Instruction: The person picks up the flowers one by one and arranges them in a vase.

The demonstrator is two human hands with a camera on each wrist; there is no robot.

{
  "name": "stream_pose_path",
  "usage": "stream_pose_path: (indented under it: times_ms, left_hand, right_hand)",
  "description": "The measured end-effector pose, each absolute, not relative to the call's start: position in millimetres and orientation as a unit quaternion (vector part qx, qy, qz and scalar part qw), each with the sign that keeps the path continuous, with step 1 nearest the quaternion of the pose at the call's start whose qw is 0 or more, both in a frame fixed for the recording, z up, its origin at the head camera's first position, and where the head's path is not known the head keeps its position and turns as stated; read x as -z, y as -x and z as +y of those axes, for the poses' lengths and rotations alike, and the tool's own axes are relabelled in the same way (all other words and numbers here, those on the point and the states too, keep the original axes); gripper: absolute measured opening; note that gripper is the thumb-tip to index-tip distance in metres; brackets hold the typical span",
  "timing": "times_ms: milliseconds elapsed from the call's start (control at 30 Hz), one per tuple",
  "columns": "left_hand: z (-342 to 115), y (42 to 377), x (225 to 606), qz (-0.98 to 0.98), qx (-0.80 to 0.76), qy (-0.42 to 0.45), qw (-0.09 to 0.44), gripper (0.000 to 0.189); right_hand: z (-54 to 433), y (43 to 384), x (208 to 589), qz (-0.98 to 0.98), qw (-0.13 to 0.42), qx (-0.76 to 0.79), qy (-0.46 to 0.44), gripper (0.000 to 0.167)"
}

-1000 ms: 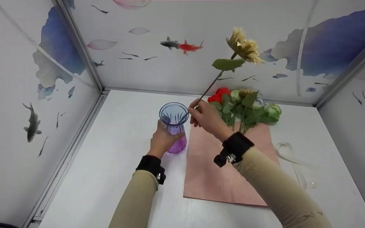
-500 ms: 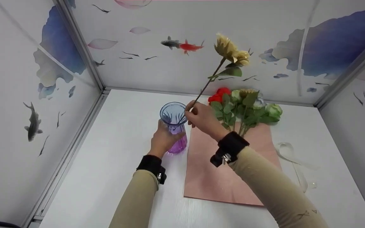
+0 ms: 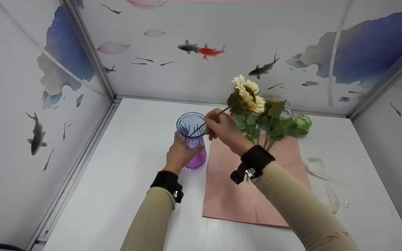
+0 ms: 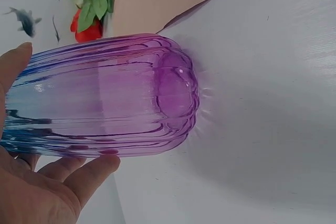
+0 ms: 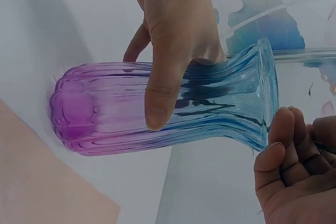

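A ribbed glass vase, blue at the flared mouth and purple at the base, stands upright on the white table. My left hand grips it round the middle, its thumb across the front in the right wrist view. At the rim, my right hand pinches the stem of a cream-yellow artificial flower. The stem slants down to the left into the vase mouth, while the bloom leans to the right above other flowers. In the right wrist view, the right fingertips lie close against the rim; the bloom is out of that view.
Behind the right hand lies a bunch of artificial flowers with green leaves, its stems over a pink paper sheet. A pale ribbon curls to the right of the sheet. Printed walls enclose the table at the back and sides.
The yellow flower has dropped and tilted lower, its bloom now in front of the bunch. My right hand has shifted slightly left to the rim. The left hand and vase have stayed put.
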State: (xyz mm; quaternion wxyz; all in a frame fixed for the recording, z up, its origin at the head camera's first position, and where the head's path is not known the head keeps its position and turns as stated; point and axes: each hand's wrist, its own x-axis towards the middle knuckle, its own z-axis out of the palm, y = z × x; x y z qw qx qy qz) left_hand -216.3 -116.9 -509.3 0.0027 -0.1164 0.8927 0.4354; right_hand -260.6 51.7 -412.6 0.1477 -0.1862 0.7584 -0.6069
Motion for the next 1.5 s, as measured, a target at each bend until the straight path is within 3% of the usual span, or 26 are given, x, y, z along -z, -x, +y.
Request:
stream_pose_path:
  times_ms: [100,333,800,967,1167,1500]
  left_hand:
    - [-117.0,216.2,509.1,0.892,-0.435,0.12,0.004,0.104]
    - [-116.8,216.5,508.6,0.889,-0.441,0.12,0.001,0.105]
    - [-116.5,216.7,509.3,0.883,-0.45,0.133,0.008,0.107]
    - [-116.8,215.7,509.0,0.886,-0.445,0.13,0.005,0.105]
    - [-116.9,214.8,509.0,0.887,-0.443,0.13,0.005,0.106]
    - [-117.1,215.4,509.2,0.89,-0.438,0.127,0.006,0.106]
  right_hand:
    - [52.9,262.0,413.5,0.741,0.146,0.628,0.184,0.013]
    - [58.4,266.6,415.1,0.72,0.14,0.653,0.19,0.022]
    - [55.6,276.1,413.2,0.776,0.064,0.607,0.159,0.035]
    - [49.7,276.1,411.5,0.802,0.078,0.568,0.166,0.038]
    - [45.6,275.5,415.9,0.779,0.131,0.6,0.123,0.028]
    - [45.4,275.8,420.3,0.729,0.124,0.666,0.093,0.037]
